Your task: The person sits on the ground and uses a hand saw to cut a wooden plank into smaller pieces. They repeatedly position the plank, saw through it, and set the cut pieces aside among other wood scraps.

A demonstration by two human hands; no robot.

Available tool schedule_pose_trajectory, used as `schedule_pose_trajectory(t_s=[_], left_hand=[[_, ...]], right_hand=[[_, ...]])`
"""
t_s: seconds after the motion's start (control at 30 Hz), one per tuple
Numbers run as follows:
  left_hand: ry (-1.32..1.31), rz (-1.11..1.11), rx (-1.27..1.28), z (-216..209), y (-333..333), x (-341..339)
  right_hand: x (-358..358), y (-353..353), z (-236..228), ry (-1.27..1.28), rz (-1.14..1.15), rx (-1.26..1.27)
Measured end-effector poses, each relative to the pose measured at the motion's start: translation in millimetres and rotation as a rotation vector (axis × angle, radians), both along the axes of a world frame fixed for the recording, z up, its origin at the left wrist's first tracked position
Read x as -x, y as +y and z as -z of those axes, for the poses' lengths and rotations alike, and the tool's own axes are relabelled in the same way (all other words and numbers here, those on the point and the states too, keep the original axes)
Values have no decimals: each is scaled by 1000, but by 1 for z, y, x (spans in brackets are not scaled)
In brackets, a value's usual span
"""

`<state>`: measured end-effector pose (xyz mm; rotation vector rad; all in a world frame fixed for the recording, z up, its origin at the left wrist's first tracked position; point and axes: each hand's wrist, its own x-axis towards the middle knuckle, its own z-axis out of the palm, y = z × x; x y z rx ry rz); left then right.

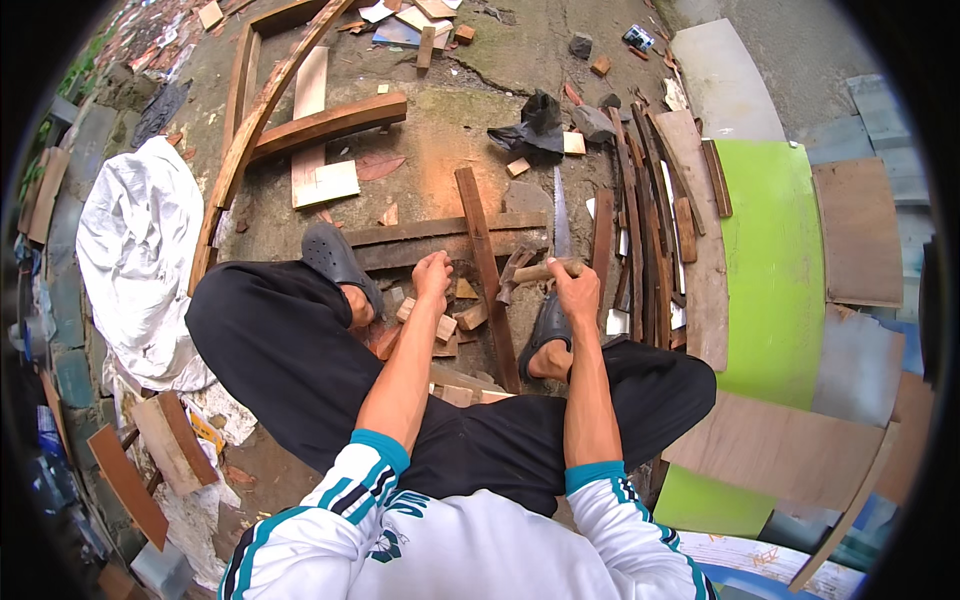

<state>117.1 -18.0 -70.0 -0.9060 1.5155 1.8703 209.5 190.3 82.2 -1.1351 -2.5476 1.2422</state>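
In my right hand [574, 288] is a claw hammer [513, 274], gripped by its wooden handle with the metal head turned toward the left. Close to that head, a dark narrow wooden strip [484, 262] runs lengthwise between my feet. It crosses over two boards [405, 236] lying side to side on the ground. My left hand [433, 279] is closed, fingertips pinched together, just left of the strip. Whatever it may hold is too small to make out. Short wood offcuts [470, 316] are scattered below the hands.
A saw blade [561, 215] lies beyond the hammer. Several long dark strips [640, 230] are bunched on the right beside a bright green panel [775, 270]. A wooden frame [330, 128] stands far left, near a white sack [145, 260]. Black plastic [535, 125] lies ahead.
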Motion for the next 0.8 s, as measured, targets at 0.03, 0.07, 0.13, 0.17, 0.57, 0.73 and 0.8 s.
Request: schedule_pose_trajectory(t_s=[0.03, 0.07, 0.13, 0.17, 0.57, 0.73, 0.8], left_hand=[[-81, -20, -105, 1, 5, 1], [-127, -25, -140, 3, 8, 5], [-223, -29, -211, 7, 18, 10], [-186, 63, -176, 6, 24, 10], [-197, 568, 111, 39, 66, 50], [-381, 564, -185, 27, 72, 36], [-318, 517, -76, 26, 77, 24]], right_hand=[[2, 3, -2, -14, 23, -16], [7, 3, -6, -26, 36, -30], [7, 12, -2, -115, 48, -56], [3, 22, 13, -153, 73, -95], [-19, 37, 170, -212, 330, 275], [-27, 35, 170, -241, 343, 386], [-27, 27, 176, -285, 350, 421]])
